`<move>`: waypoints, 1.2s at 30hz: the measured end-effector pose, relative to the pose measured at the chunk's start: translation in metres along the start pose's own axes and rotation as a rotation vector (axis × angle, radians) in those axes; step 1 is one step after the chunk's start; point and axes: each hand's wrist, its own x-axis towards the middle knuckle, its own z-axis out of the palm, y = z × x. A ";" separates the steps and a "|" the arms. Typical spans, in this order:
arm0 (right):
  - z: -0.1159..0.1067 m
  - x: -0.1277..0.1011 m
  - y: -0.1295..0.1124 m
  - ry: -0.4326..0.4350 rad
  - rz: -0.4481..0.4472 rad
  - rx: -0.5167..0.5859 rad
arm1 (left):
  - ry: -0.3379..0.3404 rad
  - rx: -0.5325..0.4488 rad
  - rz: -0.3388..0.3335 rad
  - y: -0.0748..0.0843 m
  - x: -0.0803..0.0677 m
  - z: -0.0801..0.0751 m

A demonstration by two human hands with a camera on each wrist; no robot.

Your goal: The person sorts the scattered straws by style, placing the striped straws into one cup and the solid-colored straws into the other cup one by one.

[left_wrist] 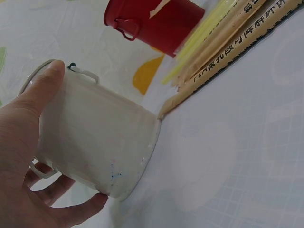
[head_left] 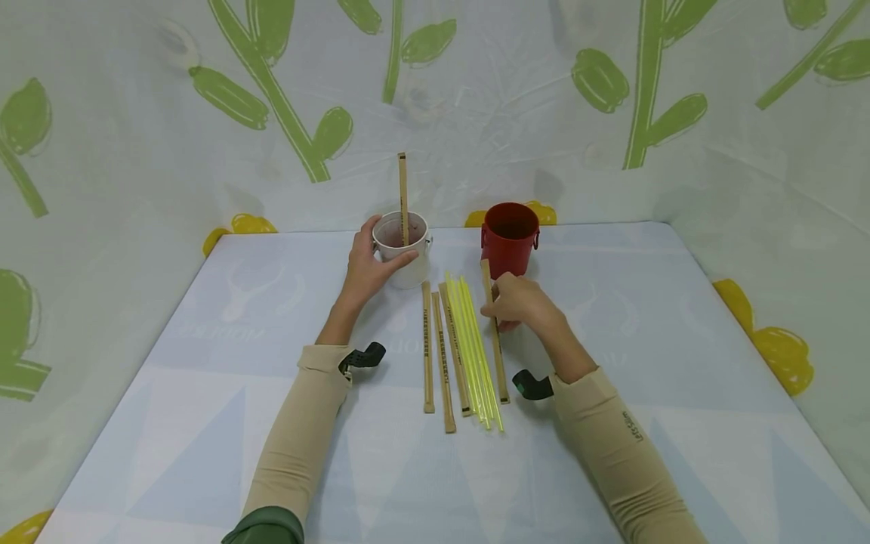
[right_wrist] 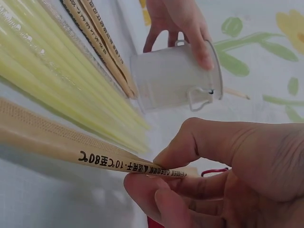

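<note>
My left hand (head_left: 365, 270) grips the white bucket (head_left: 411, 273) from its left side, thumb at the rim. One brown paper-wrapped straw (head_left: 402, 185) stands upright inside that bucket, rising above the rim. My right hand (head_left: 525, 304) pinches another paper-wrapped straw (head_left: 500, 366) between thumb and fingers. In the right wrist view, the pinched wrapper (right_wrist: 71, 142) carries black printing. Left of it lie several yellow straws (head_left: 476, 355) side by side, and further left more paper-wrapped straws (head_left: 427, 347). Just beyond my right hand stands a red bucket (head_left: 511, 253), its inside dark.
A pale blue and white patterned cloth covers the table (head_left: 197, 453). Behind it hangs a white backdrop (head_left: 496, 113) with green leaves. Small dark wrist-worn devices (head_left: 532, 385) sit at both cuffs.
</note>
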 end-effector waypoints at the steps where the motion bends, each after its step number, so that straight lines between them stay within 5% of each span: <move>1: -0.001 0.000 0.000 0.000 -0.002 0.006 | 0.000 -0.002 0.002 0.000 0.000 0.000; 12: -0.010 -0.002 0.002 0.015 -0.074 0.075 | 0.002 0.008 0.004 -0.002 0.001 0.000; 23: -0.015 -0.005 0.004 0.131 -0.242 0.128 | -0.001 0.003 0.000 -0.002 0.001 0.001; 36: -0.017 -0.009 0.001 0.213 -0.292 0.197 | 0.000 -0.004 -0.004 -0.001 0.001 0.001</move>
